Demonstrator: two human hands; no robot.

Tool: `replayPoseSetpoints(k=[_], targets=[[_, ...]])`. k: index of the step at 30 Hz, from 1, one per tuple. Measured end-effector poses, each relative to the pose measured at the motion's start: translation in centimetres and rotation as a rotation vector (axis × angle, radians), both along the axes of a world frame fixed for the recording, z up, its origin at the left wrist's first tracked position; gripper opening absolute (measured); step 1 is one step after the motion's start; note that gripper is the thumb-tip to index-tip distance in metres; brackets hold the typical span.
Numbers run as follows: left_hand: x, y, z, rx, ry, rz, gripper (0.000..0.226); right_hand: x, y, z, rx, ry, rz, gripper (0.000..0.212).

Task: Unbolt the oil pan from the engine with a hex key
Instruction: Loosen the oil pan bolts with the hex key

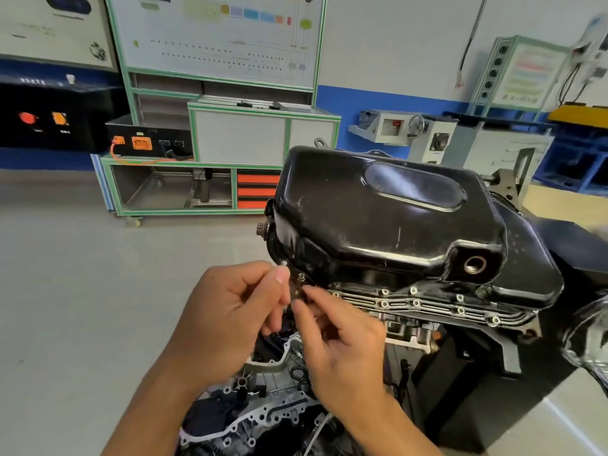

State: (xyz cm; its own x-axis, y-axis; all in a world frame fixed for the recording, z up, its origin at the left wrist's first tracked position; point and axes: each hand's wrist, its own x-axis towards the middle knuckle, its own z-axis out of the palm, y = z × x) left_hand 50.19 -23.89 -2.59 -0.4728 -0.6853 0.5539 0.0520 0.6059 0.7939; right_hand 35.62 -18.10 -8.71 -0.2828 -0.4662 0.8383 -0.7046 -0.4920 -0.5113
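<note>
The oil pan (378, 218) sits uppermost on the inverted engine (404, 327), filling the view from the centre out towards 3 o'clock. This leaves its flange and the row of flange bolts (416, 302) facing the person, easy to reach from the side. Both hands meet at the pan's near-left corner, just below centre. The left hand (230, 311) comes in from 7 o'clock, thumb and forefinger pinched on the upper end of a slim dark piece, most likely the hex key (295, 293), with the other fingers curled beneath. The right hand (342, 343) comes in from 5 o'clock, its fingertips pinching the same piece lower down. The blur hides whether the tip is seated in a bolt head. The two-handed fingertip hold suggests fine work, either guiding the key into a socket or spinning out a bolt that is already loose. Several bolts towards 3 o'clock look to be still in place, so much of the unbolting probably remains. The open drain hole (475, 264) lies at 3 o'clock, and a green-framed cabinet (263, 136) stands on the floor towards 11 o'clock.
</note>
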Motion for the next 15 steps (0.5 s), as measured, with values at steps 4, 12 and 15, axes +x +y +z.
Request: replayPoseSetpoints(k=[4, 12, 15], targets=[[0.2, -0.5, 0.1, -0.028, 0.027, 0.044, 0.034, 0.2, -1.1, 0.3, -0.004, -0.066, 0.028, 0.007], [-1.8, -0.1, -0.9, -0.036, 0.041, 0.102, 0.036, 1.7, -1.8, -0.2, -0.044, -0.362, 0.120, 0.012], [-2.3, 0.0, -1.1, -0.041, 0.042, 0.139, 0.035, 1.2, -2.3, 0.0, -0.079, -0.337, 0.092, 0.011]])
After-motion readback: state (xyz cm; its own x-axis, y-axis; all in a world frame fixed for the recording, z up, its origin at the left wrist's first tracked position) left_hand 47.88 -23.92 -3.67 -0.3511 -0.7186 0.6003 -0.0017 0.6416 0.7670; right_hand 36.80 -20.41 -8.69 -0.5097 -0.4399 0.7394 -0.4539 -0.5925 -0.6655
